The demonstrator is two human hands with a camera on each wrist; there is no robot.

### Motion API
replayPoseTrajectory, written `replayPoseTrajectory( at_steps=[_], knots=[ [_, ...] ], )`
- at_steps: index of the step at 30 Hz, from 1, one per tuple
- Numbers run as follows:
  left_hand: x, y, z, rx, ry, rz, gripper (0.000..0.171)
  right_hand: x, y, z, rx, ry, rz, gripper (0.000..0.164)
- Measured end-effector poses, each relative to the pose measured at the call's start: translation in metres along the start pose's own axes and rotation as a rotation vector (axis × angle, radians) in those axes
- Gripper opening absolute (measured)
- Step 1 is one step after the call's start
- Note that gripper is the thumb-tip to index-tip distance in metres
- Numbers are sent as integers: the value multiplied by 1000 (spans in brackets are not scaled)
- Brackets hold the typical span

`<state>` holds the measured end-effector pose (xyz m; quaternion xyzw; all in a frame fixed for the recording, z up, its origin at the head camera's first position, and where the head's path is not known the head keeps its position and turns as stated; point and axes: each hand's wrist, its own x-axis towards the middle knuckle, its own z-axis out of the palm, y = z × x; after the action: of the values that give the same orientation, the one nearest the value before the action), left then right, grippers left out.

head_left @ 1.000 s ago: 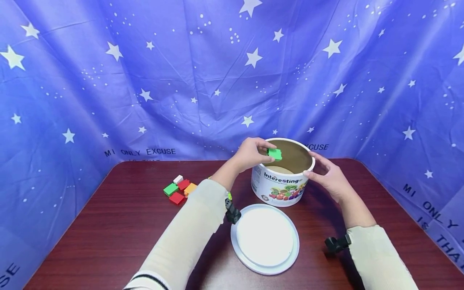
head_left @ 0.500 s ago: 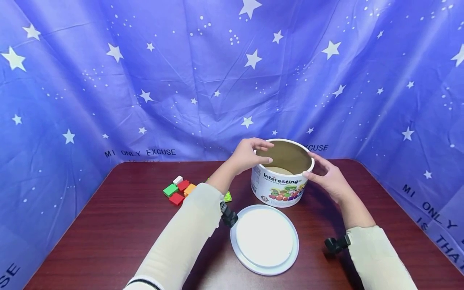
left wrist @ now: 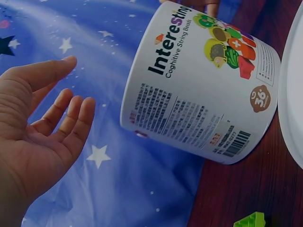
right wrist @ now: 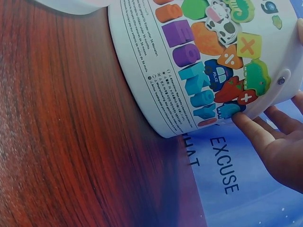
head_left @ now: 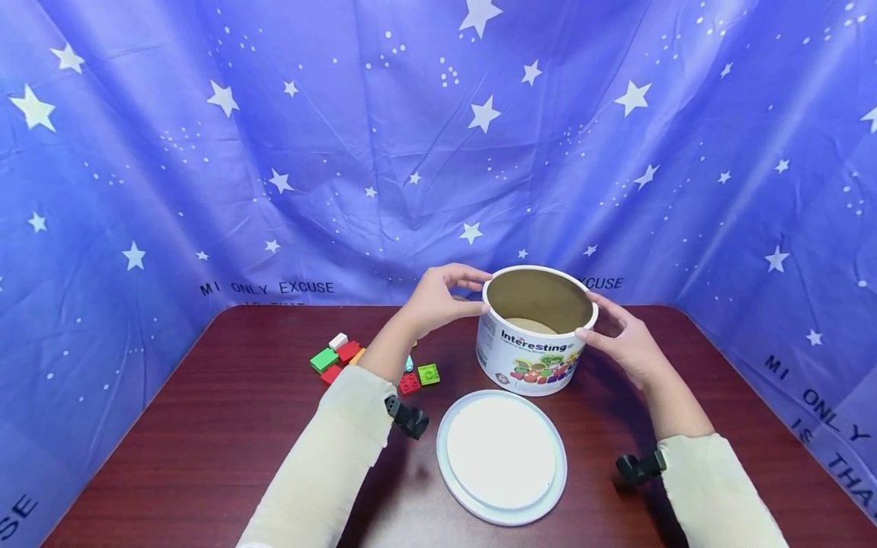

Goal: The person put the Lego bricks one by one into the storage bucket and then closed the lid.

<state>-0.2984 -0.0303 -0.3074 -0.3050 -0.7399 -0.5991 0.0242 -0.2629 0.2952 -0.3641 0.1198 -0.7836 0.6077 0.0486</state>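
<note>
A white bucket (head_left: 527, 365) printed "Interesting" stands upright on the table, its top uncovered. I see its brown inner wall and part of a pale floor; the front wall hides the rest. My left hand (head_left: 441, 301) is just left of the rim, fingers spread and holding nothing; the left wrist view shows a gap between that hand (left wrist: 47, 118) and the bucket (left wrist: 199, 90). My right hand (head_left: 626, 339) holds the bucket's right side near the rim, thumb in front and fingers farther back. In the right wrist view its thumb (right wrist: 253, 130) touches the printed wall.
A round white lid (head_left: 502, 457) lies in front of the bucket. Toy blocks lie to the left, among them a white block (head_left: 338, 340), a green block (head_left: 324, 360), a red block (head_left: 409, 383) and a lime block (head_left: 428, 374). My left forearm hides some. A star-printed cloth (head_left: 384, 190) hangs behind.
My left hand let go of a green block over the bucket, and that block is out of sight. The hand then moved left, off the opening. My right hand stayed on the bucket.
</note>
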Motion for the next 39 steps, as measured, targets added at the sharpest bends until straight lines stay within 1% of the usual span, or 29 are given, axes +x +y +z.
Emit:
replayPoseTrajectory(
  at_steps=[4,12,22,26,31,36,39],
  knots=[
    [-12,-1,-7,22,19,3,43,-1,2,-1,-15,5,0,74],
    [-35,-4,-20,-1,37,-9,43,-2,2,-1,-19,7,0,75],
    [-54,-14,-40,39,53,-12,42,-1,0,-1,-19,3,-12,74],
    [-64,-15,-49,58,60,-16,43,0,-1,-1,-29,6,-14,74],
    [-77,-18,-58,53,83,-31,44,1,1,0,-25,7,-9,74],
    [-89,-21,-66,63,106,-60,44,1,1,0,-21,7,-3,74],
    [-97,-23,-71,67,124,-63,45,1,2,0,-25,6,-7,74]
  ],
)
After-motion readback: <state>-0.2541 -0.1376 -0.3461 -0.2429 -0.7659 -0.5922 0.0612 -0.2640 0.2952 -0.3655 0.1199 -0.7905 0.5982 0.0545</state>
